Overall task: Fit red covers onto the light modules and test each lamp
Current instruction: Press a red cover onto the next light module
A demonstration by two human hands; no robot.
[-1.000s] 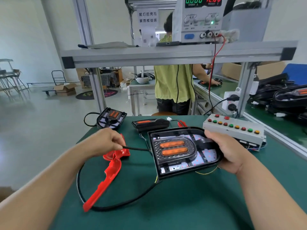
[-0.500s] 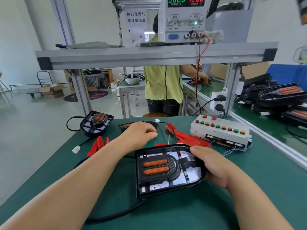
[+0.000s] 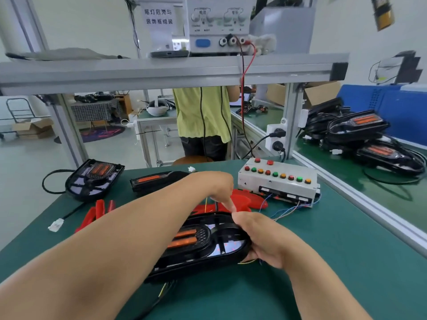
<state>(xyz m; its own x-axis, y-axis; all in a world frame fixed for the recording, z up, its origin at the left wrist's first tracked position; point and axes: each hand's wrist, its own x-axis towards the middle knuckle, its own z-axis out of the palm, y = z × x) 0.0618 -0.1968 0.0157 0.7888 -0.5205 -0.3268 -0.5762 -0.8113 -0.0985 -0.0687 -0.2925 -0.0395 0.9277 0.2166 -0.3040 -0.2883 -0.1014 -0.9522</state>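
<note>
A black light module (image 3: 196, 241) with two orange strips lies on the green mat in front of me. My right hand (image 3: 263, 241) grips its right end, thumb on the top rim. My left hand (image 3: 215, 188) reaches over the module's far edge, fingers curled down where a black cable and a yellow wire come up from the module; it seems to pinch them. A red cover (image 3: 247, 199) lies just behind the module, under that hand. Another red cover (image 3: 99, 211) lies at the left, beside my forearm.
A white test box (image 3: 277, 179) with coloured buttons stands at the back right, loose wires trailing from it. Two more modules (image 3: 94, 179) (image 3: 157, 180) lie at the back left. A power supply (image 3: 217, 26) sits on the shelf. A person (image 3: 203, 114) stands beyond the bench.
My right hand has drawn the module nearer to me. My left hand has gone from the cable at the left, across the module, to the wires by the red cover behind it.
</note>
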